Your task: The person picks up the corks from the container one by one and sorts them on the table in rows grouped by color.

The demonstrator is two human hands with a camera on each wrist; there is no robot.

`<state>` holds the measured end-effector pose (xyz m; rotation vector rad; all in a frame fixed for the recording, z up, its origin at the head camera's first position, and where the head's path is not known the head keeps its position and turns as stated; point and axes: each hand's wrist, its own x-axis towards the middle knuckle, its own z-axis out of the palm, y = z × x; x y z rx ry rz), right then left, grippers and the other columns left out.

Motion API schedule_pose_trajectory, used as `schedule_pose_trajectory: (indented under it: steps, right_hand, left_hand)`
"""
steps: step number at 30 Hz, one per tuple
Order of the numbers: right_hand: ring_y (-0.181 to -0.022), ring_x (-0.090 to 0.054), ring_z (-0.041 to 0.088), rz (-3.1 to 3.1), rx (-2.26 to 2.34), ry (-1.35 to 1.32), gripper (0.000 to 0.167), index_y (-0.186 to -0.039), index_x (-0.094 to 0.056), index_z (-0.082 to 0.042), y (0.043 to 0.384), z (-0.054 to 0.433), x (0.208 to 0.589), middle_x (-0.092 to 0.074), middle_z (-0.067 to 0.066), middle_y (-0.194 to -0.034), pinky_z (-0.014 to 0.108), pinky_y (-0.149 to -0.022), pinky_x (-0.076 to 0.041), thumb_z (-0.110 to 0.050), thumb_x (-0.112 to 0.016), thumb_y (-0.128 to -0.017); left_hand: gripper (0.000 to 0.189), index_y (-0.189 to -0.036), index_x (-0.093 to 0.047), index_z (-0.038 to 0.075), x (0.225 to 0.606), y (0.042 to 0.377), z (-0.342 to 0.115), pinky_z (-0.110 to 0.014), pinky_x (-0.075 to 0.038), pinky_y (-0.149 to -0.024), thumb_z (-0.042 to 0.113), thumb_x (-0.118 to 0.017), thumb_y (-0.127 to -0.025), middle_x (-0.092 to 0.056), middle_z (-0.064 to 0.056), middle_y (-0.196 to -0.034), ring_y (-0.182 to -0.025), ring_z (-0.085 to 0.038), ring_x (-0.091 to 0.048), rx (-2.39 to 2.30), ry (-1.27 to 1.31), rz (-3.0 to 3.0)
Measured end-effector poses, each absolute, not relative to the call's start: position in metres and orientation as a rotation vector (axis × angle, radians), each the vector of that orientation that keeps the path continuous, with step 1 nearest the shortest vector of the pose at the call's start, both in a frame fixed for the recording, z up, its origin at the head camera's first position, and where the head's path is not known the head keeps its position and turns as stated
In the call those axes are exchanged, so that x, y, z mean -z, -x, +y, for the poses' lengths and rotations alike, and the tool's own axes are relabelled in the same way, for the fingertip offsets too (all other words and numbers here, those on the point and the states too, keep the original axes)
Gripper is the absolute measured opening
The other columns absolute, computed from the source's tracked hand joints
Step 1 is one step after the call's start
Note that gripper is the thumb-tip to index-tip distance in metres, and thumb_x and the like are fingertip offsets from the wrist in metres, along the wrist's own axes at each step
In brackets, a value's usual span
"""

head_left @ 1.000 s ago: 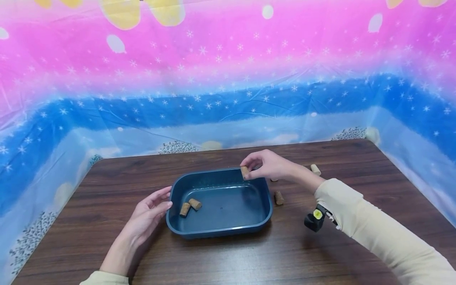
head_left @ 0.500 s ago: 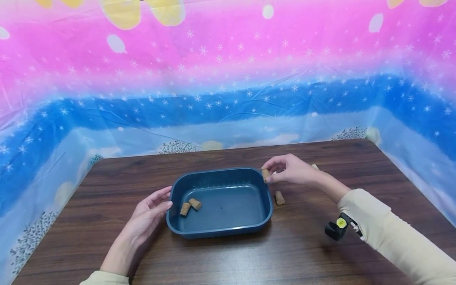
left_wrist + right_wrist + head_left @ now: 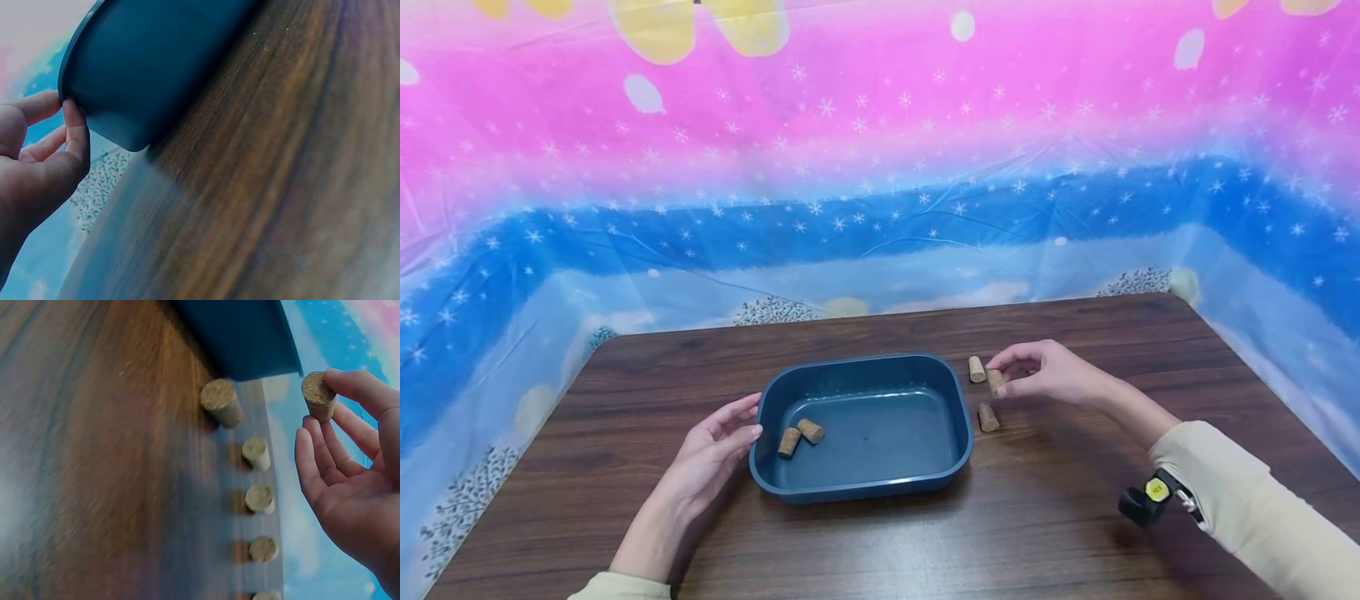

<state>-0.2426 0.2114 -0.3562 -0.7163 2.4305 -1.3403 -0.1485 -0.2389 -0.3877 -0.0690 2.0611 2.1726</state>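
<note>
A dark blue plastic basin (image 3: 868, 425) stands on the table, two cork stoppers (image 3: 799, 437) lying inside near its left end. My left hand (image 3: 711, 454) pinches the basin's left rim between thumb and fingers, which the left wrist view shows close up at the basin wall (image 3: 150, 56). Right of the basin, my right hand (image 3: 1052, 375) pinches a cork stopper (image 3: 319, 397) between thumb and fingertips. Close by on the table are one pale cork (image 3: 976, 369) beyond the held one and a browner cork (image 3: 988, 417) nearer me.
In the right wrist view, several more corks (image 3: 259, 499) form a row along the table (image 3: 112, 487); the right hand and forearm hide some of them from the head camera. A patterned pink and blue cloth (image 3: 880, 167) hangs around the table's far side and ends.
My right hand has moved right, from over the basin's far right corner to the table beside it, carrying the pinched cork. The left hand and basin have stayed put.
</note>
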Motion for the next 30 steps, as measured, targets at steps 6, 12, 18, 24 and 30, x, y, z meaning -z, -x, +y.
schedule_pose_trajectory:
  steps: [6,12,18,24,30]
  right_hand:
    - [-0.099,-0.062,0.022,2.478,1.291,0.678,0.038,-0.116,-0.066,0.002,0.24,0.224,0.366,-0.066,0.012,-0.109,0.033,-0.08,-0.052,-0.014,-0.076,-0.083]
    - [-0.099,-0.062,0.022,2.471,1.285,0.613,0.041,-0.116,-0.065,0.003,0.236,0.231,0.376,-0.069,0.009,-0.103,0.037,-0.091,-0.047,-0.016,-0.077,-0.082]
    - [-0.097,-0.063,0.022,2.459,1.3,0.578,0.037,-0.112,-0.066,0.003,0.235,0.234,0.386,-0.069,0.008,-0.1,0.026,-0.078,-0.05,-0.015,-0.078,-0.082]
    - [-0.1,-0.063,0.026,2.456,1.279,0.585,0.036,-0.112,-0.067,0.003,0.234,0.238,0.393,-0.068,0.011,-0.105,0.028,-0.081,-0.05,-0.013,-0.078,-0.081]
    - [-0.103,-0.061,0.027,2.464,1.251,0.564,0.037,-0.113,-0.067,0.002,0.235,0.243,0.395,-0.067,0.011,-0.108,0.031,-0.084,-0.049,-0.015,-0.077,-0.082]
  left_hand:
    - [0.058,-0.145,-0.034,-0.005,0.387,0.149,-0.239,-0.022,-0.047,-0.089,0.006,-0.06,-0.095,-0.047,-0.007,-0.123,-0.105,-0.009,-0.055,-2.165,0.086,2.059]
    - [0.058,-0.146,-0.033,-0.004,0.387,0.148,-0.239,-0.021,-0.046,-0.091,0.007,-0.06,-0.096,-0.046,-0.009,-0.126,-0.107,-0.009,-0.054,-2.148,0.089,2.068]
    - [0.059,-0.147,-0.033,-0.002,0.386,0.148,-0.239,-0.021,-0.046,-0.092,0.008,-0.06,-0.096,-0.044,-0.01,-0.129,-0.109,-0.009,-0.054,-2.144,0.101,2.069]
    - [0.058,-0.147,-0.034,-0.002,0.387,0.148,-0.239,-0.021,-0.046,-0.092,0.008,-0.06,-0.096,-0.045,-0.01,-0.129,-0.11,-0.009,-0.054,-2.147,0.115,2.067]
    - [0.058,-0.146,-0.034,-0.003,0.386,0.149,-0.239,-0.021,-0.046,-0.092,0.008,-0.06,-0.096,-0.046,-0.009,-0.128,-0.109,-0.009,-0.054,-2.152,0.112,2.06]
